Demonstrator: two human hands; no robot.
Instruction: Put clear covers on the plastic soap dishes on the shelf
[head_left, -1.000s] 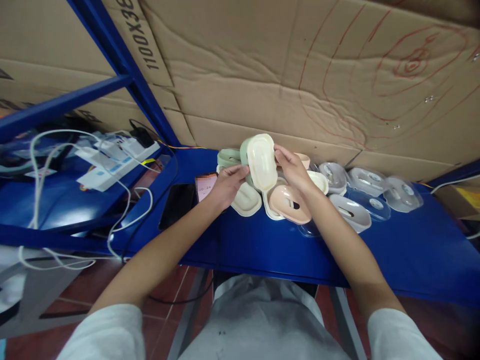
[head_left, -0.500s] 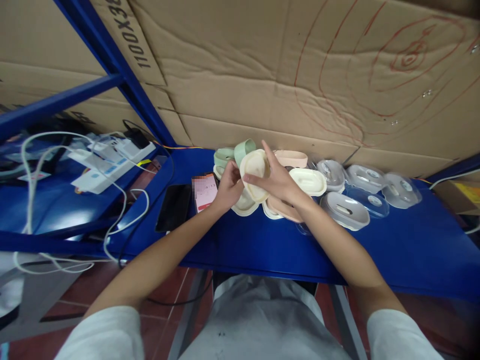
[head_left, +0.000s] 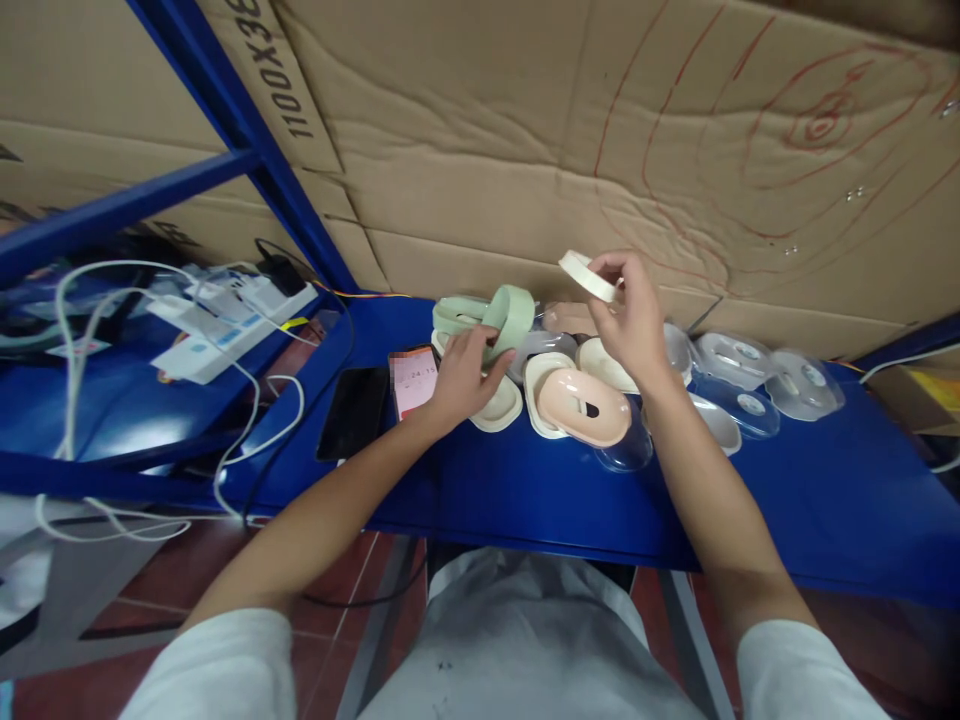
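In the right grip (head_left: 634,318), a shallow cream tray (head_left: 588,277) tilts.

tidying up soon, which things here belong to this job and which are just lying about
Belong, likely:
green oval band, left hand
cream shallow tray, right hand
peach slotted tray
clear plastic lids

Lying about, likely:
lit phone
black device
white power strip

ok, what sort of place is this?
Looks like a makeshift workshop or storage area, judging by a glossy blue worktable, a big brown cardboard sheet marked in red behind it, and a white plastic power strip at the left.
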